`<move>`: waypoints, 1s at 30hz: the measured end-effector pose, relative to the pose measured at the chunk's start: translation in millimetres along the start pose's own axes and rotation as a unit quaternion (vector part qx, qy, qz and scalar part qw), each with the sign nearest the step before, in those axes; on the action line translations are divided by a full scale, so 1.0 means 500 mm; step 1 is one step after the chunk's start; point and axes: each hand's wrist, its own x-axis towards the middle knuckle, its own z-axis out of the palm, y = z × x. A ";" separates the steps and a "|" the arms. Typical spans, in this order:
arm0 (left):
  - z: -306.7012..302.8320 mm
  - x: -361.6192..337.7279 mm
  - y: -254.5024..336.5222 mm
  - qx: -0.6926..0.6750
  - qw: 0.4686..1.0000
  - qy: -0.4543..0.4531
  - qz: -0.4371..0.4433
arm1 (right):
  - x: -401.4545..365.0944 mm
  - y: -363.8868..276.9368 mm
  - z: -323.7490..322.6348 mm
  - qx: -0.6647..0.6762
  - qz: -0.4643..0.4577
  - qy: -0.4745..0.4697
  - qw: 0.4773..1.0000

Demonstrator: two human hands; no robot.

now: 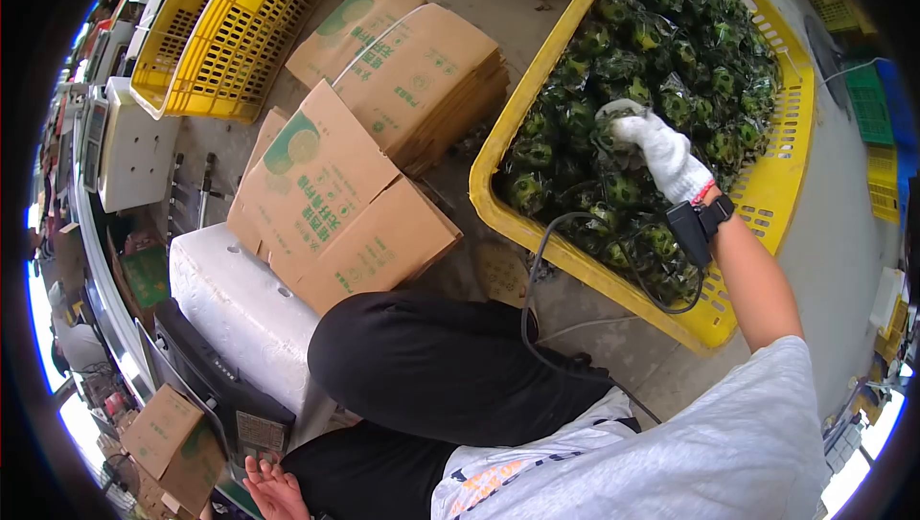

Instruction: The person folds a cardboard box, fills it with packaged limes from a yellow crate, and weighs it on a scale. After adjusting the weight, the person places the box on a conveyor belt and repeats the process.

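Note:
My right hand [654,144], in a white knitted glove, reaches into a large yellow crate [582,277]. Its fingers are closed around a plastic-wrapped green fruit [610,137], partly hidden by the glove. Many more green fruits in clear film [661,36] fill the crate around it. A black device is strapped to my right wrist, and a dark cable loops from there over the crate's near edge. Low in the view, my bare left hand [276,489] has its palm up and fingers apart. It holds nothing and is beside a black machine [225,391].
Flattened printed cartons [321,199] lie left of the crate, with a strapped carton stack [422,69] behind. A white foam box [235,290] stands beside my knee. Yellow baskets [235,31] are at the upper left, and a small carton [172,443] is at lower left.

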 end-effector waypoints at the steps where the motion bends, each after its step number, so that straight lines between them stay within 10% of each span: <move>1: -0.002 0.003 0.000 -0.003 1.000 -0.003 0.000 | -0.008 0.001 -0.015 -0.005 -0.038 0.029 0.999; 7: -0.004 0.004 -0.001 -0.028 1.000 -0.006 -0.007 | -0.042 -0.006 -0.031 -0.179 -0.031 0.006 0.983; 9: -0.005 0.002 -0.001 -0.026 1.000 -0.013 -0.005 | -0.047 -0.032 -0.001 -0.443 -0.031 -0.002 0.896; 13: -0.010 0.000 -0.001 -0.015 1.000 -0.005 0.001 | -0.020 -0.012 0.051 -0.632 -0.362 -0.081 0.680; 18: 0.060 0.010 0.003 -0.064 0.997 -0.001 -0.041 | 0.005 0.043 0.183 -0.815 -0.171 -0.255 0.492; 25: 0.065 0.007 0.001 -0.051 0.998 -0.007 -0.033 | 0.158 0.168 0.285 -0.833 0.137 -0.310 0.438; 30: 0.062 -0.002 0.003 -0.065 0.997 -0.023 -0.032 | 0.130 0.147 0.262 -0.834 0.000 -0.297 0.465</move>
